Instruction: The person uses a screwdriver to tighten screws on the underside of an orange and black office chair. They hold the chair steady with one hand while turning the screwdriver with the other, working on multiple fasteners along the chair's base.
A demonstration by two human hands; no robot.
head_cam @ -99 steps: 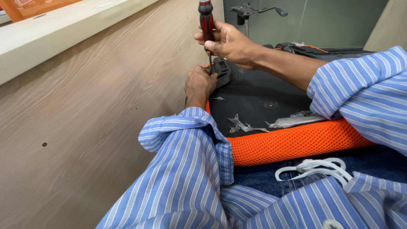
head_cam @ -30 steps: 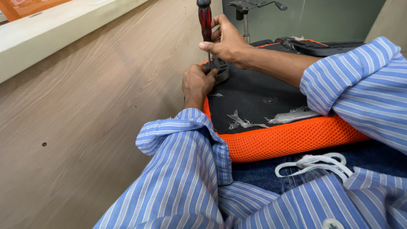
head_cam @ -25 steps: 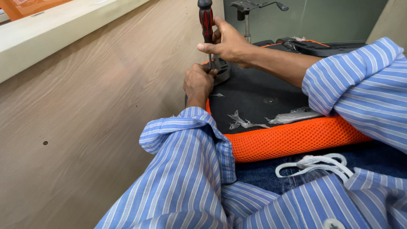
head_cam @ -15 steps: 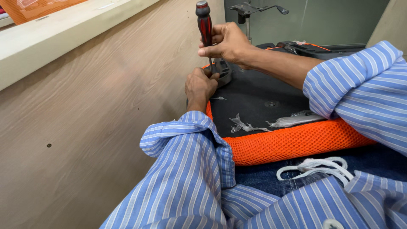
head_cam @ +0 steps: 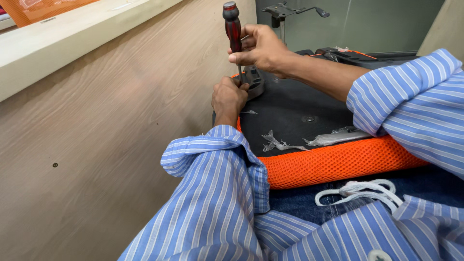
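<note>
Gripping the red-and-black screwdriver (head_cam: 232,30) upright in my right hand (head_cam: 261,48), fingers curled round its handle, I keep the tip down on the dark bracket (head_cam: 253,83) at the far left corner of the seat pan (head_cam: 295,113), so it stands square to the fitting. My left hand (head_cam: 228,96) pinches that bracket to steady it. Torn clear tape scraps (head_cam: 278,143) cling near the pan's front edge, above the orange mesh (head_cam: 333,164); no labels show

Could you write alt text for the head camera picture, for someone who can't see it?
A person's right hand holds a red-handled screwdriver upright over a dark bracket on an upturned orange mesh seat, which rests on the lap. The left hand steadies the bracket.
</note>
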